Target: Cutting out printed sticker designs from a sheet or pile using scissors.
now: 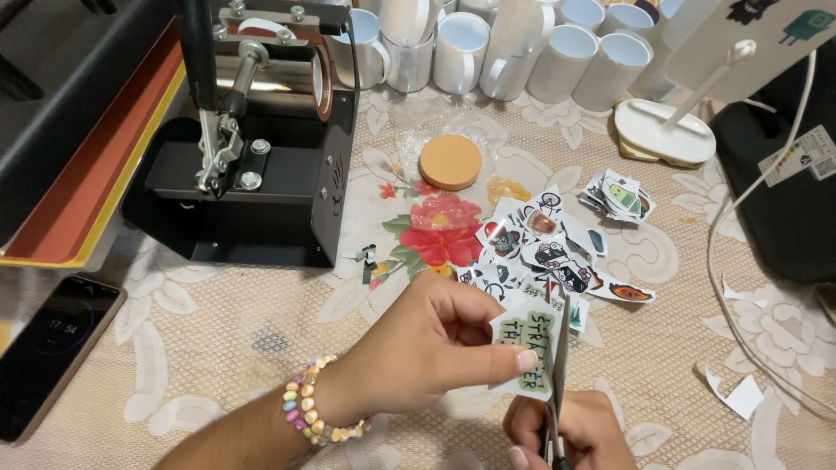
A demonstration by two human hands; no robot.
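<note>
The left hand (435, 335) pinched a printed paper cutout (528, 344) between thumb and fingers, above the flowered tablecloth (218, 348). The right hand (570, 431) was closed around scissors (558, 365), whose blades met the cutout's right edge. Just beyond lay a heap of cut stickers (544, 248), then a cork coaster (450, 162), a black mug press (261, 148) and white mugs (522, 43). A phone (48, 348) lay at the left.

Your left hand (435, 335) pinches a small white paper cutout (529, 344) with green and black lettering, held upright above the table. The scissors (557, 374) in your right hand (570, 431) stand nearly vertical, blades at the cutout's right edge.
</note>
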